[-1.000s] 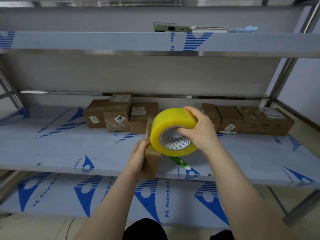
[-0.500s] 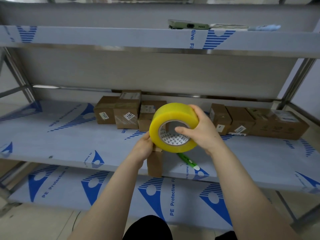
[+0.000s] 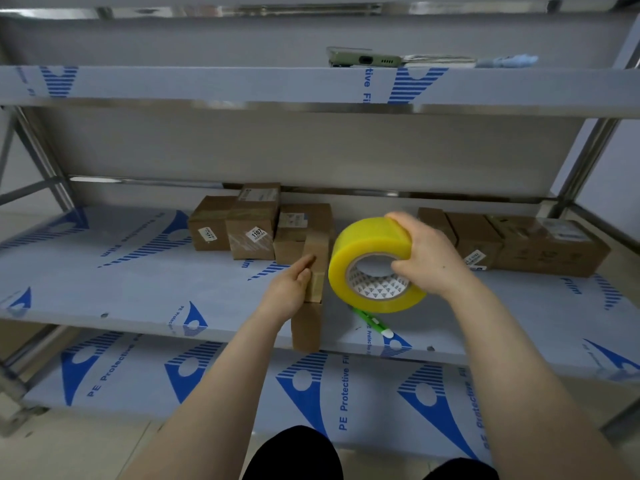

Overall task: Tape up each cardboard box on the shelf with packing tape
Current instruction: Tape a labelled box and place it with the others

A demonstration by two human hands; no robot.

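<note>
A narrow cardboard box (image 3: 311, 306) stands upright at the front edge of the middle shelf (image 3: 138, 289). My left hand (image 3: 289, 291) lies flat against its left face, fingers straight and pointing away from me. Just right of the box, my right hand (image 3: 429, 261) grips a big yellow roll of packing tape (image 3: 367, 251), fingers over the top and thumb in the core, holding it above the shelf. Three more boxes (image 3: 254, 226) sit at the back left, and several boxes (image 3: 550, 247) at the back right.
A green and white pen-like tool (image 3: 372, 322) lies on the shelf under the roll. A phone (image 3: 363, 59) and a blue cloth (image 3: 509, 59) rest on the upper shelf. Steel posts (image 3: 585, 157) frame the sides. A lower shelf (image 3: 242, 382) runs below.
My right hand has drawn the roll to the right, off the narrow box. My left hand has gone from holding the box to lying flat along its side.
</note>
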